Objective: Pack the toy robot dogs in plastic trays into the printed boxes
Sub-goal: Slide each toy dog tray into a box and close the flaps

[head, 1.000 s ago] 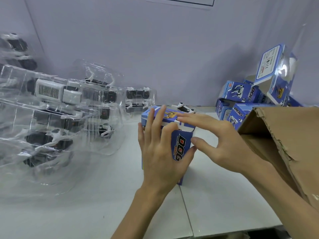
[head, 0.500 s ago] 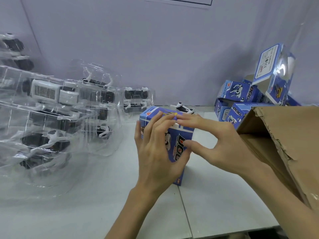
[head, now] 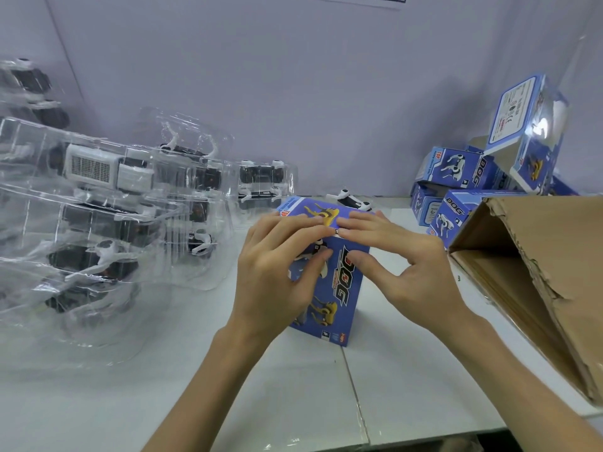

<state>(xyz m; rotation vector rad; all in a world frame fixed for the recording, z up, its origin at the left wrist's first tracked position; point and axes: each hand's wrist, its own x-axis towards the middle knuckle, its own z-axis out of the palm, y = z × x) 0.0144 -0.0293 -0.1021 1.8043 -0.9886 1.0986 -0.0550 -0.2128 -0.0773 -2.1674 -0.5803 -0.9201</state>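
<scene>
Left hand (head: 277, 272) and right hand (head: 408, 275) now lie flatter than half a second ago, fingertips meeting. On the white bench (head: 408, 370), beside stacked clear plastic trays of toy robot dogs (head: 98, 207), stands the tall blue printed box (head: 342, 288). Each grip clasps its top edge. The step looks like flap-closing; next, tuck it fully home.

Single head-worn view, looking forward and down, close over the white table (head: 408, 370), facing the wall (head: 326, 93)
</scene>
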